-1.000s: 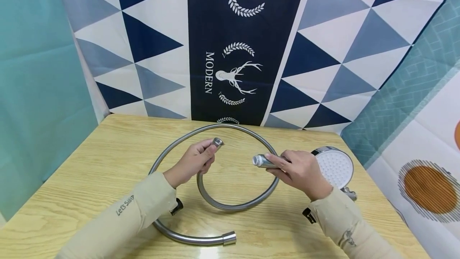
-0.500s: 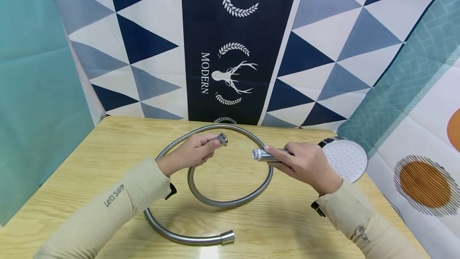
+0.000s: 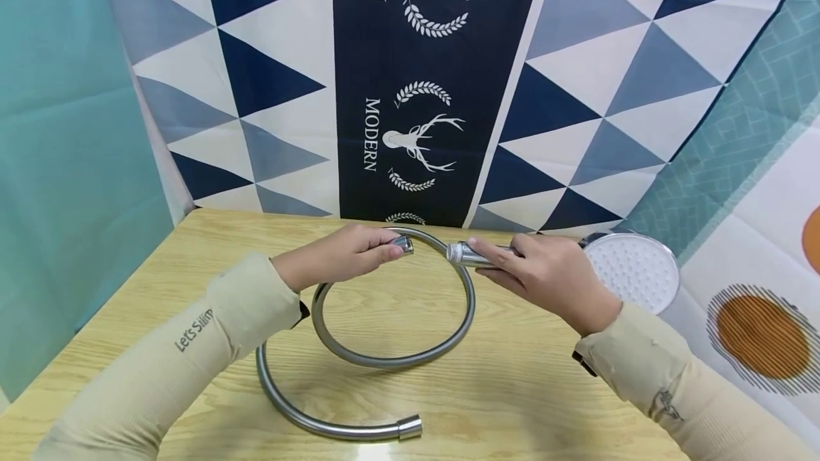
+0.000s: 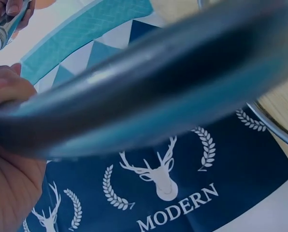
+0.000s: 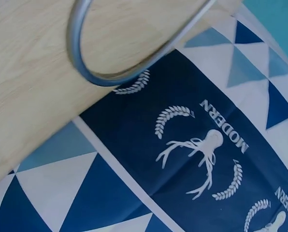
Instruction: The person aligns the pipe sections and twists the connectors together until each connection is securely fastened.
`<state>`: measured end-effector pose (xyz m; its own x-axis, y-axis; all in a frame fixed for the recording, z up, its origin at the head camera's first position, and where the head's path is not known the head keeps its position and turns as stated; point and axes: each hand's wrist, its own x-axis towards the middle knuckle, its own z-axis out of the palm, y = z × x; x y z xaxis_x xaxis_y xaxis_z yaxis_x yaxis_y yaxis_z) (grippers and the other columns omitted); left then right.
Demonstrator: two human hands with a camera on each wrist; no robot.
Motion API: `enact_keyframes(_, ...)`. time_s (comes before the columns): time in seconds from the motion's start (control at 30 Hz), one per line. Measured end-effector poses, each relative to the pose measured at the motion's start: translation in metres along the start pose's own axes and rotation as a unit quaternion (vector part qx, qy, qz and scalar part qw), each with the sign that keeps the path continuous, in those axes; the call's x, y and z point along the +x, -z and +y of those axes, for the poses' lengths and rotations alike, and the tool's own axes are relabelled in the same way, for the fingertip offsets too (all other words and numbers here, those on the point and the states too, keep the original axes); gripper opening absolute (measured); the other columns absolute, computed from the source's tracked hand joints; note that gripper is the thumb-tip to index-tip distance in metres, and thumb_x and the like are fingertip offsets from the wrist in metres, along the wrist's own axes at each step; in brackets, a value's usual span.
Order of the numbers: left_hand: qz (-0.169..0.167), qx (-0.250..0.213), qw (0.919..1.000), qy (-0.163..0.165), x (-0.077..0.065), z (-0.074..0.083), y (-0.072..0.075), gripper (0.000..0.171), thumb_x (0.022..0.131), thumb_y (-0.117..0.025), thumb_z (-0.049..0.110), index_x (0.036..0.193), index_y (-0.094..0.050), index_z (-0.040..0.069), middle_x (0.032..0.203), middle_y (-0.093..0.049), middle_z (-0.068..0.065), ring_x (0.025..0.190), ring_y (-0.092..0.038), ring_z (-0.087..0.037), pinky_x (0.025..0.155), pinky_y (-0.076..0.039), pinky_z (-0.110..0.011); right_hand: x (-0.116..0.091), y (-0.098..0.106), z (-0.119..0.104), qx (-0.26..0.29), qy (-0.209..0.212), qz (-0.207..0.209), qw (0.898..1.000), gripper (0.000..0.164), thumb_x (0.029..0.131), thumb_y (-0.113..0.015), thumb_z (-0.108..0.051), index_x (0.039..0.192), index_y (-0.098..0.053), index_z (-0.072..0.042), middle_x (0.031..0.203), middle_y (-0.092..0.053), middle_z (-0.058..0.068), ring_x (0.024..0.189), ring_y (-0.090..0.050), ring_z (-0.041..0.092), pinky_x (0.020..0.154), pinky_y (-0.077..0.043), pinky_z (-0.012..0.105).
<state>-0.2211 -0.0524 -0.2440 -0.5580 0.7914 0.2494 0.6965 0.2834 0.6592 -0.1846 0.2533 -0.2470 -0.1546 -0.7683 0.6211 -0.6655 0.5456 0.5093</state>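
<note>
In the head view my left hand (image 3: 339, 256) grips one end of a silver shower hose, its metal connector (image 3: 405, 245) poking out past thumb and fingers. My right hand (image 3: 544, 272) holds a handheld shower head (image 3: 633, 272) by its chrome handle (image 3: 470, 255). The handle's white threaded end (image 3: 452, 253) faces the connector across a small gap. Curled on the table, the hose (image 3: 391, 360) runs to a loose conical end (image 3: 410, 427) near the front. In the left wrist view the blurred hose (image 4: 158, 82) passes close to the lens. The right wrist view misses the right hand.
The wooden table (image 3: 512, 390) reaches back to a patterned cloth (image 3: 282, 77) with triangles and deer heads. A teal curtain (image 3: 64, 134) hangs at the left, and a printed cloth (image 3: 692, 269) with orange circles at the right.
My left hand has moved up, turning the hose connector toward the shower handle. My right hand has lifted the shower head slightly up and right. The gap between the two ends has narrowed.
</note>
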Motion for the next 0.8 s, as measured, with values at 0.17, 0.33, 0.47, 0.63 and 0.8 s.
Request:
enact_keyframes(0.17, 0.000, 0.016, 0.9998, 0.012, 0.000, 0.002, -0.003, 0.023, 0.100, -0.051, 0.015, 0.079, -0.050, 0.009, 0.065, -0.033, 0.005, 0.058, -0.032, -0.010, 0.059, -0.031, -0.027, 0.001, 0.004, -0.003, -0.010, -0.006, -0.020, 1.000, 0.042, 0.105, -0.034, -0.040, 0.140, -0.046, -0.023, 0.057, -0.034, 0.002, 0.041, -0.022, 0.010, 0.038, -0.018, 0.022)
enact_keyframes(0.33, -0.024, 0.027, 0.9989, 0.030, -0.001, 0.005, -0.008, 0.021, 0.099, -0.054, 0.019, 0.079, -0.052, 0.010, 0.066, -0.035, 0.006, 0.059, -0.033, -0.009, 0.059, -0.032, -0.026, 0.005, 0.001, -0.011, -0.008, 0.002, -0.031, 0.999, 0.041, 0.105, -0.034, -0.040, 0.133, -0.054, -0.019, 0.056, -0.035, 0.002, 0.040, -0.022, 0.009, 0.037, -0.019, 0.021)
enact_keyframes(0.47, -0.042, 0.036, 0.9981, 0.029, -0.001, 0.003, -0.012, 0.022, 0.099, -0.055, 0.019, 0.078, -0.053, 0.011, 0.065, -0.036, 0.006, 0.059, -0.035, -0.008, 0.059, -0.033, -0.024, 0.005, -0.003, -0.020, -0.002, 0.002, -0.048, 0.999, 0.043, 0.105, -0.031, -0.041, 0.130, -0.058, -0.018, 0.054, -0.036, 0.001, 0.039, -0.023, 0.007, 0.038, -0.020, 0.019)
enact_keyframes(0.63, -0.052, 0.033, 0.9978, 0.026, -0.002, 0.000, -0.017, 0.022, 0.098, -0.056, 0.017, 0.078, -0.056, 0.010, 0.065, -0.037, 0.006, 0.058, -0.035, -0.007, 0.059, -0.033, -0.023, 0.004, -0.008, -0.026, 0.004, -0.005, -0.052, 0.999, 0.045, 0.105, -0.030, -0.042, 0.128, -0.061, -0.018, 0.055, -0.037, 0.002, 0.038, -0.026, 0.008, 0.037, -0.020, 0.019)
enact_keyframes(0.8, -0.057, 0.023, 0.9976, 0.031, -0.002, -0.003, -0.024, 0.022, 0.098, -0.057, 0.018, 0.078, -0.058, 0.008, 0.064, -0.036, 0.006, 0.057, -0.034, -0.006, 0.055, -0.032, -0.022, 0.005, -0.012, -0.029, 0.011, -0.003, -0.049, 0.999, 0.044, 0.105, -0.031, -0.043, 0.128, -0.061, -0.019, 0.054, -0.036, 0.001, 0.038, -0.026, 0.008, 0.037, -0.020, 0.019)
